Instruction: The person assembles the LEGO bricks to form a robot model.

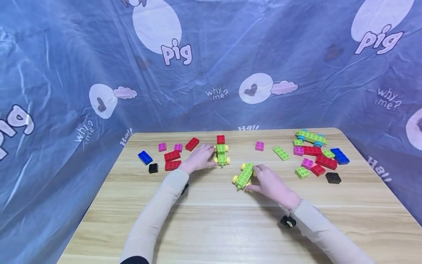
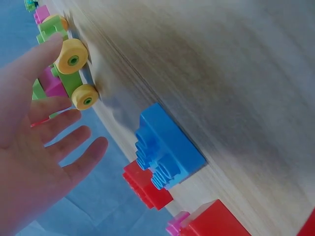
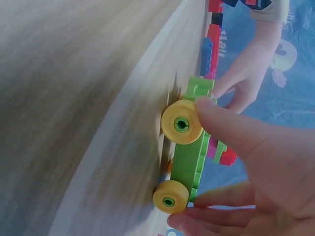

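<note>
My right hand [image 1: 271, 185] grips a green toy car base [image 1: 245, 176] with yellow wheels, set at a slant on the table. In the right wrist view the thumb lies at one wheel [image 3: 182, 122] and the fingertips reach the other end. To its left, my left hand [image 1: 199, 158] holds a second green car [image 1: 222, 158] by its side, thumb and forefinger at the two yellow wheels; the other fingers spread loosely. Pink and green pieces show on this car in the left wrist view. A red brick [image 1: 221, 139] sits just behind it.
Left on the wooden table [image 1: 211, 227] lie red bricks [image 1: 172, 156], a blue brick [image 1: 145, 157], a black brick [image 1: 153, 168] and pink ones. At right are a green plate [image 1: 281, 153], mixed bricks [image 1: 325, 161] and a blue-wheeled car base [image 1: 311, 137]. A blue curtain [image 1: 211, 73] hangs behind.
</note>
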`<state>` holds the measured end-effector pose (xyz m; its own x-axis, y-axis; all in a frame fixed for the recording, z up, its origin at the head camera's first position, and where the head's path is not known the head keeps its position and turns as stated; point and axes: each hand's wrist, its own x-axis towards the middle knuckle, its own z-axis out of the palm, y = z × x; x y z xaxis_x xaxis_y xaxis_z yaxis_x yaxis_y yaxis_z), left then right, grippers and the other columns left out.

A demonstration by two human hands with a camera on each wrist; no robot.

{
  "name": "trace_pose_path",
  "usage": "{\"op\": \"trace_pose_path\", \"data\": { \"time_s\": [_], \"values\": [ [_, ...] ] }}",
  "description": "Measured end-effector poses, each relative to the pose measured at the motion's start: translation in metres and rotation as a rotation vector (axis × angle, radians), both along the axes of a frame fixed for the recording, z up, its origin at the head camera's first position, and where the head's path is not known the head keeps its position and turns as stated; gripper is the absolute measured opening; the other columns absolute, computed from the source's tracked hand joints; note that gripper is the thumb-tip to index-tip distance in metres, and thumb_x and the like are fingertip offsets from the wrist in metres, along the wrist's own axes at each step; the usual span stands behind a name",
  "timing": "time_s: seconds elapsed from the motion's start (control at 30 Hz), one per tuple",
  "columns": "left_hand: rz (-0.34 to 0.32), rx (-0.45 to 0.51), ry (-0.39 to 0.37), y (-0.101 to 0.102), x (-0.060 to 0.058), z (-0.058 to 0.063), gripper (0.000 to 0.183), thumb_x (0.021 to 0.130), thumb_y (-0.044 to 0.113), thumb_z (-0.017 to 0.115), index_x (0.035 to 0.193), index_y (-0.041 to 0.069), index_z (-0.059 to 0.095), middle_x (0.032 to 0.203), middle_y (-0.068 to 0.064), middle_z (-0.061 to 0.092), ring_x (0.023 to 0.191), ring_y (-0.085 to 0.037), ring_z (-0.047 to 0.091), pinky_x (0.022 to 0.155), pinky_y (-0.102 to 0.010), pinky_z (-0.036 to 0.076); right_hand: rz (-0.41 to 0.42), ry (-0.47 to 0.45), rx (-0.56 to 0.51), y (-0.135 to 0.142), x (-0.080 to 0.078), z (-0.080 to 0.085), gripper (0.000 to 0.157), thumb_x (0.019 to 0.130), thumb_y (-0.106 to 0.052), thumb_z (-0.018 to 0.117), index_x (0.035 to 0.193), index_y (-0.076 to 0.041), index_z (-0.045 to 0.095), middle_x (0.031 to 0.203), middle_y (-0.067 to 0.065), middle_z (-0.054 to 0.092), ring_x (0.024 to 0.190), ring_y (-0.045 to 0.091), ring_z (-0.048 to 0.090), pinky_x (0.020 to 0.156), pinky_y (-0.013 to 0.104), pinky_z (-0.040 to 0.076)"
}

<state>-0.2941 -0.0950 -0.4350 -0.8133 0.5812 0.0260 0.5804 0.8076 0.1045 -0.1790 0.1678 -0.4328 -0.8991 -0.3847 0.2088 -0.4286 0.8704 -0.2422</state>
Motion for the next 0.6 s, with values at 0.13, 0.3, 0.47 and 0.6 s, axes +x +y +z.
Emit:
{"op": "trace_pose_path", "data": {
  "time_s": [0.13,0.3,0.47,0.6],
  "values": [
    [-0.005,0.01,0.0,-0.002,0.005,0.002,0.071,0.083,0.045,0.067,0.134,0.001,0.047,0.139,-0.015,0.048,0.131,-0.032,0.043,0.112,-0.044,0.036,-0.028,-0.021,-0.017,0.001,0.0,-0.001,0.065,0.065,-0.04,0.081,0.101,0.01,0.06,0.084,0.015,0.062,0.07,0.019,0.058,0.063,0.03,0.056],
    [-0.004,0.036,-0.012,-0.004,0.015,0.007,0.067,0.084,0.043,0.066,0.134,0.002,0.047,0.138,-0.015,0.05,0.131,-0.032,0.043,0.114,-0.046,0.033,-0.041,-0.05,-0.017,0.003,-0.002,-0.001,0.062,0.067,-0.039,0.08,0.1,0.009,0.06,0.077,0.011,0.06,0.064,0.015,0.053,0.056,0.023,0.051],
    [0.008,0.041,-0.016,-0.003,0.027,0.013,0.065,0.086,0.042,0.065,0.136,0.005,0.046,0.139,-0.012,0.049,0.13,-0.029,0.045,0.111,-0.046,0.038,-0.03,-0.097,-0.028,0.004,-0.006,0.0,0.064,0.068,-0.039,0.08,0.106,0.008,0.058,0.08,0.011,0.06,0.066,0.015,0.051,0.057,0.024,0.049],
    [-0.015,0.055,-0.024,0.001,0.037,0.017,0.065,0.086,0.042,0.064,0.137,0.006,0.045,0.14,-0.011,0.049,0.13,-0.028,0.045,0.105,-0.046,0.043,-0.002,-0.117,-0.045,0.006,-0.008,-0.001,0.068,0.067,-0.038,0.08,0.112,0.007,0.056,0.085,0.012,0.061,0.069,0.014,0.051,0.06,0.025,0.049]
  ]
}}
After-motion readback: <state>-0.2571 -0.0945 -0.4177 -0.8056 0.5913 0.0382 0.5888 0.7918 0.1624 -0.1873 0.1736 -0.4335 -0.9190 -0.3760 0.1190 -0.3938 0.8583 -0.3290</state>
